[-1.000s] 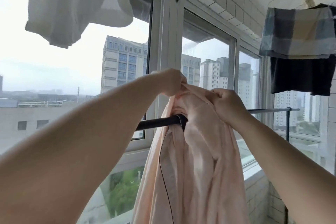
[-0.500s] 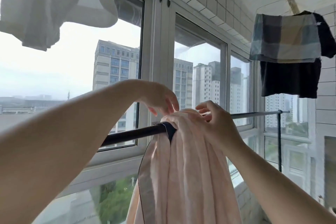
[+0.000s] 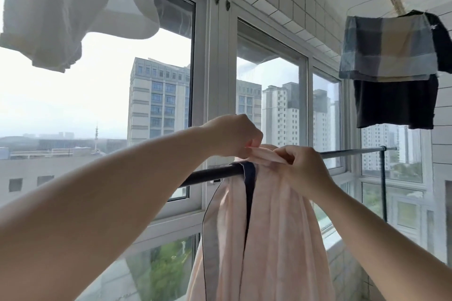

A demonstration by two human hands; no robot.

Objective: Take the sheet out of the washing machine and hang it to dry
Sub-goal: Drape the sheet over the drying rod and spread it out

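My left hand [image 3: 234, 135] and right hand [image 3: 302, 168] both pinch a fold of the pink sheet [image 3: 264, 227] just above the rail [image 3: 212, 175]. The sheet hangs bunched over the rail, so I judge spreading must run along it, rightward.

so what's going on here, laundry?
Yes. A person is hanging a pale pink sheet over a dark rail by the balcony windows. Both hands are at the top of it: the left hand and right hand each pinch a fold of the sheet just above the rail. The sheet is bunched, not spread out. Other laundry hangs overhead, including a checked cloth.
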